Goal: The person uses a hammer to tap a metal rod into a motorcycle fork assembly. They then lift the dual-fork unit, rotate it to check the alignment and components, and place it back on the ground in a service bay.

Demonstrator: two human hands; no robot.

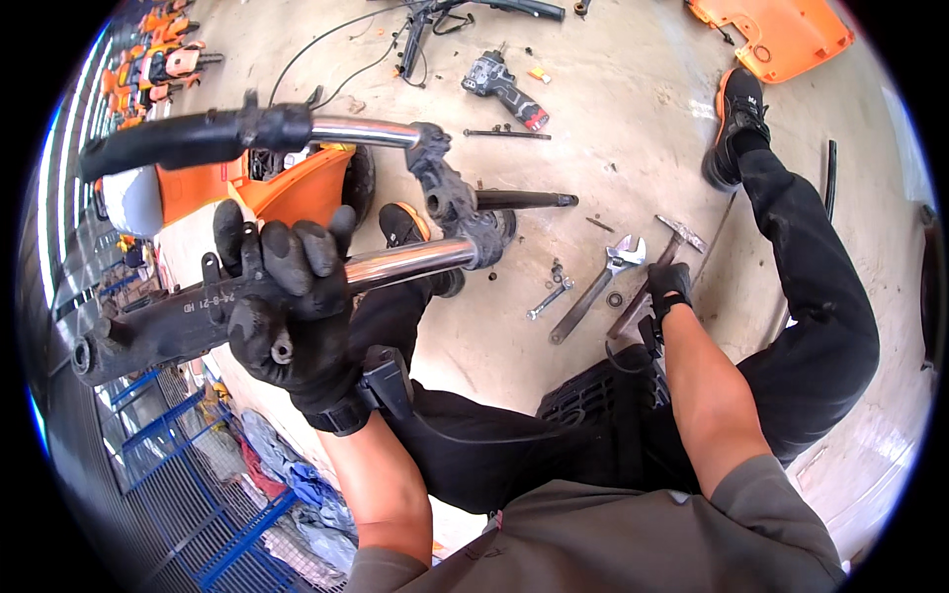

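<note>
My left hand (289, 296), in a black glove, is wrapped round the lower tube of a motorcycle front fork (410, 261). Two black legs with shiny chrome tubes run from the fork's far left end to a grimy clamp, from which a dark stem points right. The fork is held raised, tilted slightly up to the right. My right hand (670, 285), also gloved, is closed round the handle of a hammer (682, 233) low over the floor; whether the hammer touches the floor cannot be told. Just left of it lie an adjustable wrench (596, 293) and a small spanner (551, 298).
On the floor ahead are a cordless impact driver (504, 89), a thin rod (507, 134) and a black frame part (415, 40) with cables. Orange body panels (781, 40) lie far right; another orange part (287, 188) sits behind the fork. A black crate (583, 393) is beneath me.
</note>
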